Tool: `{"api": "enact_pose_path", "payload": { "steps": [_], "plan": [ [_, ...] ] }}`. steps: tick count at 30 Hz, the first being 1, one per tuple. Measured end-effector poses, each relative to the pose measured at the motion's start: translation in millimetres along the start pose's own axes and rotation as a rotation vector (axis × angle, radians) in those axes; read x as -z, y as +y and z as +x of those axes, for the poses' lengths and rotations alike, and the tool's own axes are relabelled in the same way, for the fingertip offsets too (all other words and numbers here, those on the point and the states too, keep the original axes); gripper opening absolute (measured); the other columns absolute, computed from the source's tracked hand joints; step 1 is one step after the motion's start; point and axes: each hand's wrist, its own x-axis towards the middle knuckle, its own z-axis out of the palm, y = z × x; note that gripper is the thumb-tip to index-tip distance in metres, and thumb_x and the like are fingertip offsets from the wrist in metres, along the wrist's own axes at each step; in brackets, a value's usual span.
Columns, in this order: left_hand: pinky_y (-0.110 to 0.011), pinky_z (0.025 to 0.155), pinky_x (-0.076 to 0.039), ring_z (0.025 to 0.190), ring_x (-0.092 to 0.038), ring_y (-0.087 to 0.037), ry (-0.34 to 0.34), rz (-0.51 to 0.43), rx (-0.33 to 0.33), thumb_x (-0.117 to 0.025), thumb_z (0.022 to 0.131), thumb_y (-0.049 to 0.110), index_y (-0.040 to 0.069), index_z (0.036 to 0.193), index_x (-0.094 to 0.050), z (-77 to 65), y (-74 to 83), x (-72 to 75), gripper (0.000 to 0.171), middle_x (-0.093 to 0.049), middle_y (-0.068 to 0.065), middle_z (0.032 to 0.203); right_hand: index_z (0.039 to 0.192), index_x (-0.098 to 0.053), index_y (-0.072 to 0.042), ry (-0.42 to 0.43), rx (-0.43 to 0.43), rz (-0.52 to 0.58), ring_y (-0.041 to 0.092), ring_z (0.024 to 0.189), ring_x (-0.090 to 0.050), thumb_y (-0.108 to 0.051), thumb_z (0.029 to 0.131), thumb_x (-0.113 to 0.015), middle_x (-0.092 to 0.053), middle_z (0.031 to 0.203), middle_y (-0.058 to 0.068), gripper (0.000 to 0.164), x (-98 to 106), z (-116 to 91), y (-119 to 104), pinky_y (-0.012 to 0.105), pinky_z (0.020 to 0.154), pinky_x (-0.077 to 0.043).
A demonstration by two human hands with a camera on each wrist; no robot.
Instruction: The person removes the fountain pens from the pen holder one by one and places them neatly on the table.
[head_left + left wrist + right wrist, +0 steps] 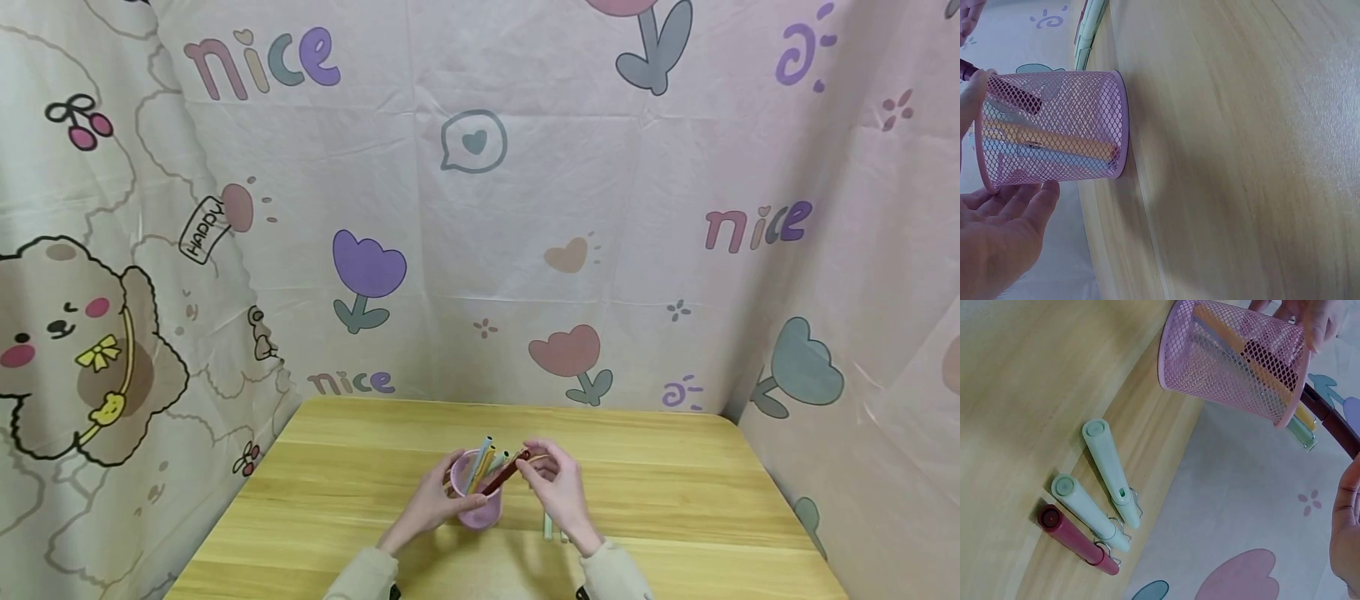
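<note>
My left hand (pixel 435 498) grips a pink mesh pen holder (pixel 1054 169), thumb near the rim and fingers on the far side. My right hand (pixel 558 487) pinches a dark red pen (pixel 1329 419) by its upper end. The pen's lower end is inside the holder, seen through the mesh in both wrist views. An orange pen (pixel 1066 142), a blue pen (pixel 478 463) and a green pen (pixel 1300 432) also stand in the holder. Whether the holder's base touches the table cannot be told.
On the wooden table (pixel 337 467), to the right of the holder, lie two light green pens (pixel 1110 469) and a red pen (pixel 1079 540), side by side. A printed curtain (pixel 480 217) hangs behind the table and along both sides.
</note>
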Motion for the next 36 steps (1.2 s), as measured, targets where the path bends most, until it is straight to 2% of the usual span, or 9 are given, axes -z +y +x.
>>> {"api": "enact_pose_path", "payload": {
  "steps": [6,12,16,20,26,31,36],
  "plan": [
    [-0.057,0.104,-0.054,0.125,-0.057,-0.050,-0.008,-0.010,-0.004,-0.086,0.080,0.034,-0.010,0.150,-0.033,-0.2,-0.3,0.5,0.098,-0.048,-0.037,0.145,0.113,-0.068,0.007,-0.005,-0.005,0.040,0.004,0.068,-0.065,0.005,0.086,-0.072,-0.070,0.098,0.027,0.027,2,-3,-2,0.021,0.059,-0.061],
    [-0.054,0.103,-0.056,0.126,-0.057,-0.049,-0.005,-0.033,-0.002,-0.086,0.080,0.031,-0.010,0.150,-0.033,-0.8,-0.2,-0.7,0.097,-0.049,-0.036,0.145,0.113,-0.067,0.008,0.013,-0.020,0.039,0.001,0.065,-0.062,0.006,0.087,-0.070,-0.069,0.091,0.027,0.027,3,-1,-7,0.022,0.057,-0.060],
    [-0.052,0.103,-0.056,0.126,-0.057,-0.049,-0.004,-0.051,-0.011,-0.086,0.080,0.030,-0.010,0.150,-0.033,-0.9,-1.3,-1.5,0.096,-0.048,-0.036,0.145,0.114,-0.066,0.011,0.020,-0.001,0.053,0.000,0.066,-0.062,0.007,0.087,-0.069,-0.069,0.090,0.031,0.027,5,0,-11,0.027,0.058,-0.062],
    [-0.052,0.104,-0.056,0.126,-0.057,-0.048,-0.005,-0.044,-0.006,-0.085,0.081,0.033,-0.009,0.151,-0.032,-0.4,-2.4,-1.7,0.098,-0.048,-0.035,0.145,0.114,-0.065,0.012,0.031,0.022,0.067,0.000,0.067,-0.062,0.005,0.088,-0.070,-0.068,0.091,0.034,0.027,7,0,-14,0.026,0.058,-0.061],
    [-0.052,0.104,-0.056,0.126,-0.058,-0.047,-0.001,-0.040,0.008,-0.085,0.081,0.033,-0.008,0.151,-0.032,-1.0,-1.4,-1.4,0.098,-0.048,-0.036,0.145,0.114,-0.066,0.010,0.032,0.006,0.070,0.000,0.067,-0.062,0.005,0.088,-0.070,-0.068,0.096,0.031,0.027,7,-1,-14,0.020,0.056,-0.059],
    [-0.052,0.103,-0.056,0.126,-0.058,-0.048,-0.013,-0.036,-0.003,-0.085,0.081,0.034,-0.009,0.151,-0.032,-2.4,0.4,-1.3,0.098,-0.048,-0.036,0.145,0.115,-0.066,0.010,0.023,-0.020,0.063,0.003,0.068,-0.064,0.004,0.089,-0.070,-0.068,0.098,0.031,0.027,9,0,-14,0.021,0.057,-0.059],
    [-0.053,0.104,-0.056,0.129,-0.054,-0.051,-0.018,-0.057,0.008,-0.084,0.082,0.032,-0.007,0.152,-0.032,-2.5,2.2,-1.1,0.096,-0.046,-0.035,0.147,0.117,-0.064,0.012,0.051,-0.034,0.052,0.003,0.068,-0.064,0.004,0.090,-0.068,-0.068,0.097,0.028,0.028,14,2,-15,0.026,0.059,-0.061]
  ]
}}
